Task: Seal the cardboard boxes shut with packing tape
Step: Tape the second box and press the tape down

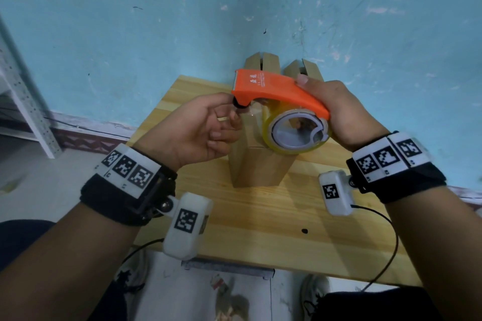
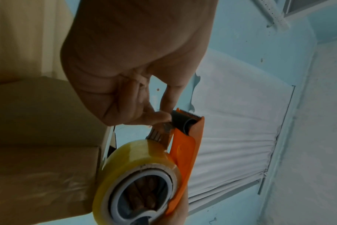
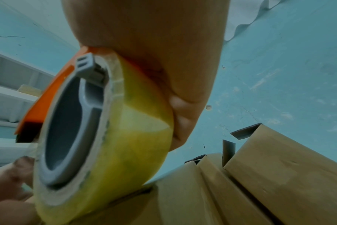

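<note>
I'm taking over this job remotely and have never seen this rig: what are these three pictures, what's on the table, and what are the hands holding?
No machine here: a person works bare-handed, with a camera on the head and one on each wrist. The head view looks down at a wooden table against a blue wall. The right hand grips an orange tape dispenser loaded with a roll of clear packing tape. The left hand pinches at the dispenser's front end, seemingly at the loose tape end. Below stands a closed cardboard box; two boxes with open flaps stand behind. The wrist views show the roll close up.
</note>
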{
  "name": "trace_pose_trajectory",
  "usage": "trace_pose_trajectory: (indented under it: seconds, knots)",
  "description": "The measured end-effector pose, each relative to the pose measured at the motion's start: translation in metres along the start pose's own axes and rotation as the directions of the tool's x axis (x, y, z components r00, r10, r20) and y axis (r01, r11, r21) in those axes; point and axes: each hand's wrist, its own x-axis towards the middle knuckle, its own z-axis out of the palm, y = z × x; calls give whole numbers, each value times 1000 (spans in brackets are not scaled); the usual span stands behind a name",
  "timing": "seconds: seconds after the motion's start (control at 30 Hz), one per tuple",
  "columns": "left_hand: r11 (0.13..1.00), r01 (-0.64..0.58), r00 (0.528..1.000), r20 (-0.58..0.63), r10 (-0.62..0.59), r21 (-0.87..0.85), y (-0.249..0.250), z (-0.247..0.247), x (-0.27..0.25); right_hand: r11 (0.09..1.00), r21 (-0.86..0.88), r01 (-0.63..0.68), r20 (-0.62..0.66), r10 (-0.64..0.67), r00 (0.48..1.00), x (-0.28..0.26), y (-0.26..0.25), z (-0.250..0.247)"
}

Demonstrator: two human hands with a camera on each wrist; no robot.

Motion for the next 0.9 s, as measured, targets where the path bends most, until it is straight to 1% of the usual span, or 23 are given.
trace_pose_trajectory:
  seconds: [0.1,0.3,0.4,0.47,0.53,0.57,0.67,0.7,0.73,0.8,0.87,0.9]
  knots:
    - [1000,-24,1000,4,24,-19,1,-2,0,1000,-5,11,1,-11,1000,-1,0,0]
    - [998,-22,999,43,24,-51,1,-3,1,997,-67,42,28,-40,999,-1,-3,1]
    - [998,-52,999,11,52,28,4,-5,-1,997,-75,35,24,-33,999,-1,-4,2]
    - [994,-67,996,-55,71,84,8,-8,-3,995,-95,35,22,-33,999,-2,-6,3]
    - [980,-110,985,-117,130,166,11,-13,-4,994,-103,43,19,-41,999,-1,-7,4]
    - [967,-133,979,-125,163,218,12,-14,-4,993,-106,48,15,-47,999,-1,-8,4]
    - [922,-192,967,-95,236,336,13,-12,-9,992,-111,54,15,-53,999,0,-8,5]
    - [894,-222,956,-92,278,390,15,-12,-11,992,-115,49,14,-48,999,0,-8,5]
    - [844,-261,938,-84,337,469,16,-11,-13,992,-116,43,10,-42,999,0,-8,5]
    - [683,-326,887,-37,459,653,19,-9,-18,993,-106,43,7,-42,999,-2,-8,5]
    - [496,-313,825,-27,565,810,19,-8,-20,993,-106,54,15,-52,999,-3,-8,5]
    - [427,-296,793,-29,609,855,19,-7,-20,992,-110,62,20,-60,998,-3,-8,5]
